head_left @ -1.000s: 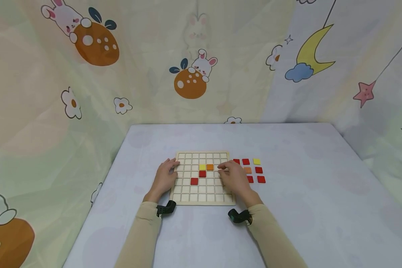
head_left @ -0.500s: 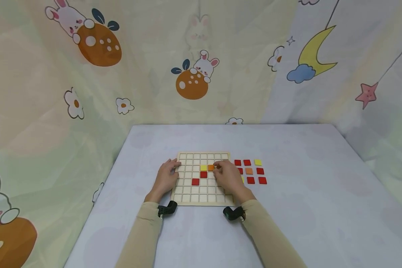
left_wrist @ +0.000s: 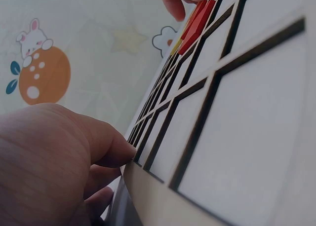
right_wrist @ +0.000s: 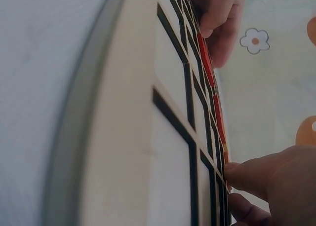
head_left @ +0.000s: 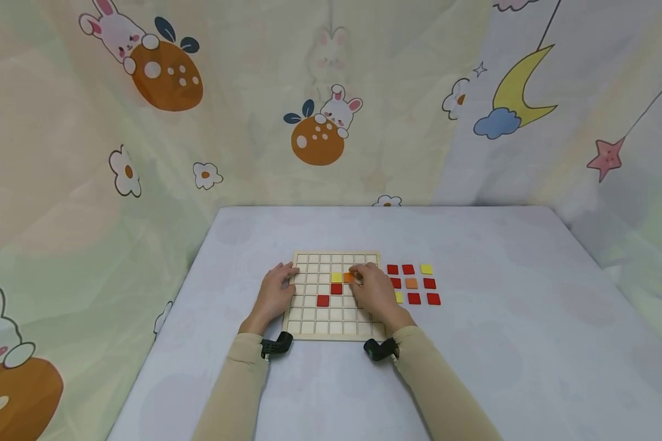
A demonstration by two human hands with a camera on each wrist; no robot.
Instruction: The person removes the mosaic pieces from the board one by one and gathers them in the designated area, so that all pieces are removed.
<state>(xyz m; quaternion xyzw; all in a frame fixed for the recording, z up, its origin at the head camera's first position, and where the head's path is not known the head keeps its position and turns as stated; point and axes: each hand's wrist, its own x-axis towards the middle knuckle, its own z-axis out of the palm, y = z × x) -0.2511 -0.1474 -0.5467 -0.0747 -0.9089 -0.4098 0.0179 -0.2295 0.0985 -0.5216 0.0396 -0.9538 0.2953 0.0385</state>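
- No text, label, brand, number or sign can be read near either hand or anywhere else in the three views.

Your table (head_left: 529, 343) is pale and faintly spotted. At your twelve o'clock the board (head_left: 309, 310) lies flat; near its three o'clock edge you have tiles (head_left: 411, 283) in three rows.
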